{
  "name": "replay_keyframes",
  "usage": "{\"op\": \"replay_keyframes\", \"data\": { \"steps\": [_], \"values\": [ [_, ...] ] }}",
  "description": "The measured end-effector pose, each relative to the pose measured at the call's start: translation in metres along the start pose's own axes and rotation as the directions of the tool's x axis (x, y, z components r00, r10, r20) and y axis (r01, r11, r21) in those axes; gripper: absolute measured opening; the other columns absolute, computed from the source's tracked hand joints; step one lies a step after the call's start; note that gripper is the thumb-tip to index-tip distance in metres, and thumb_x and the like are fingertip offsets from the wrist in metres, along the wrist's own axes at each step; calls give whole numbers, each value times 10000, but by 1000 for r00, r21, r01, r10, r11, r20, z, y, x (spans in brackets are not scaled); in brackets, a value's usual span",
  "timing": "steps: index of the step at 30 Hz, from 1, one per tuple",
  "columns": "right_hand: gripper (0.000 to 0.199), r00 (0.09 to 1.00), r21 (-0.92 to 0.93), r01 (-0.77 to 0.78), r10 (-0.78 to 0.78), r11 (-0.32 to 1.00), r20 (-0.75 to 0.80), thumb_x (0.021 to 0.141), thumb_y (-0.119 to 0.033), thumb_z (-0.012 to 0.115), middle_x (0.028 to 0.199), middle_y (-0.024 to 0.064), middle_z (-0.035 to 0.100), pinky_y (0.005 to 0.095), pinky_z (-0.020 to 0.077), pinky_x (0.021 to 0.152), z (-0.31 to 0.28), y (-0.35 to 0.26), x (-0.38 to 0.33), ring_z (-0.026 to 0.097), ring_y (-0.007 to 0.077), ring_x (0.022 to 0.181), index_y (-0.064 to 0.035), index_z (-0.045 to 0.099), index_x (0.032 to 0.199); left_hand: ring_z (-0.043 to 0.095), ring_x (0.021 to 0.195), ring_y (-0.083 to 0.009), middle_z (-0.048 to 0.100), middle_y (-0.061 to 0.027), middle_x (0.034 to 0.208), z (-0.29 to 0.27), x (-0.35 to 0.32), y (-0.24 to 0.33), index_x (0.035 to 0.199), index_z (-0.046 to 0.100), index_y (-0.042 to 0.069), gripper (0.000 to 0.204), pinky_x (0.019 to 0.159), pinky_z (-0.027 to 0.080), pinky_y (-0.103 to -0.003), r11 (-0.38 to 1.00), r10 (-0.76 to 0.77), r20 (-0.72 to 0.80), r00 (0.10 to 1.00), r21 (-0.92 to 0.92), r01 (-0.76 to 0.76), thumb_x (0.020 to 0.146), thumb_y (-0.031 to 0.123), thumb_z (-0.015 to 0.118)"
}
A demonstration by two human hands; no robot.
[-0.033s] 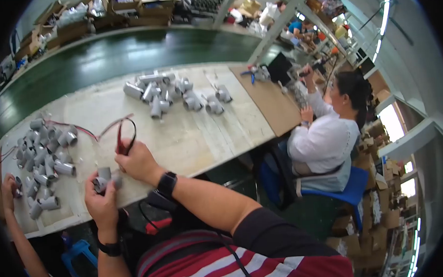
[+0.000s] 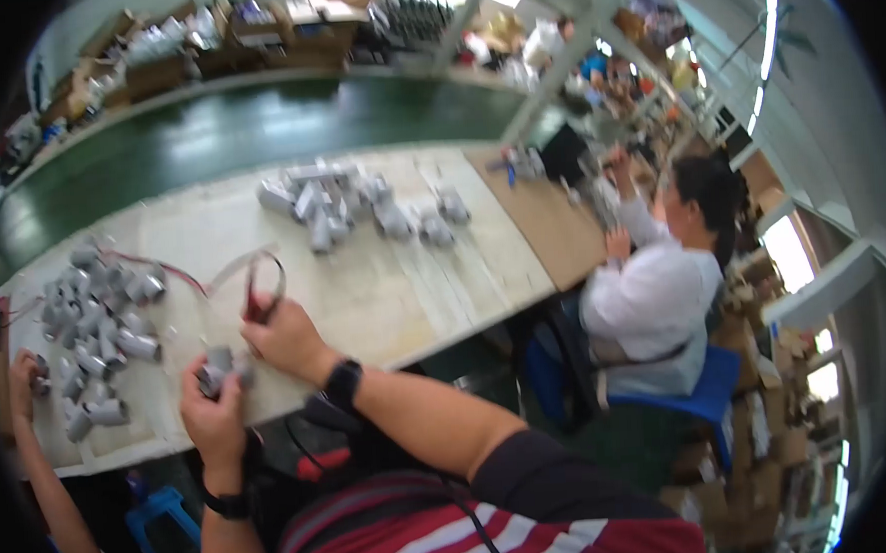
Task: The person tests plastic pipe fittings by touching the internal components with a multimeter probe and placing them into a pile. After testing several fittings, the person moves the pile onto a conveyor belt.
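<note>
In my left hand [image 2: 213, 414], near the table's front edge, is a grey T-shaped piece [image 2: 221, 362], its short tubes pointing different ways. Just to the right, my right hand [image 2: 288, 337] is closed around red and black wire leads [image 2: 255, 304] that rise above the fingers and loop over. A thin red and black cable [image 2: 177, 273] lies on the table behind that hand. To the left is a heap of similar grey pieces [image 2: 92, 313]. More grey pieces form a looser group [image 2: 328, 214] toward the far side.
The pale worktable [image 2: 354, 306] meets a brown board [image 2: 520, 217] at right. There a seated person [image 2: 654, 285] works beside a blue chair [image 2: 713, 362]. At far left another person's hand [image 2: 26, 383] holds a grey piece. A blue stool [image 2: 165, 516] stands below. Behind runs a green surface [image 2: 294, 119].
The whole view has shifted, so the table and pieces sit slightly lower and blurrier. My hands keep their holds; the leads above my right hand appear bent a little differently.
</note>
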State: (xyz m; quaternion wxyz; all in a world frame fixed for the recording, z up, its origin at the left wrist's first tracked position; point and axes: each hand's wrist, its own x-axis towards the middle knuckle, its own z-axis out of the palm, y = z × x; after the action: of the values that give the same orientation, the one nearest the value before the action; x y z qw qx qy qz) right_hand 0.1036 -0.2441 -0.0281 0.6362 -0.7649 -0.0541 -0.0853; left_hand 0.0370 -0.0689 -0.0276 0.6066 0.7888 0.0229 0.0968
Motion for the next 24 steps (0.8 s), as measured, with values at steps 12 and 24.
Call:
{"op": "replay_keyframes", "data": {
  "steps": [12, 24],
  "values": [
    [141, 961, 215, -264, 236, 940, 146, 892, -37, 698, 765, 28, 624, 279, 494, 545, -5, 2, -5, 600, 116, 615, -28, 597, 990, 599, 619, -115, 645, -66, 845, 2, 3, 13, 1209, 562, 10, 344, 539, 492, -281, 939, -153, 100, 983, -296, 176, 894, 22, 701],
    [147, 969, 185, -233, 210, 955, 134, 886, -37, 708, 766, 39, 642, 281, 511, 551, -4, 1, -6, 617, 118, 622, -23, 599, 984, 574, 583, -99, 634, -57, 819, 10, 2, 13, 1241, 485, 58, 371, 488, 457, -253, 912, -122, 41, 992, -390, 128, 942, 54, 705]
  ]
}}
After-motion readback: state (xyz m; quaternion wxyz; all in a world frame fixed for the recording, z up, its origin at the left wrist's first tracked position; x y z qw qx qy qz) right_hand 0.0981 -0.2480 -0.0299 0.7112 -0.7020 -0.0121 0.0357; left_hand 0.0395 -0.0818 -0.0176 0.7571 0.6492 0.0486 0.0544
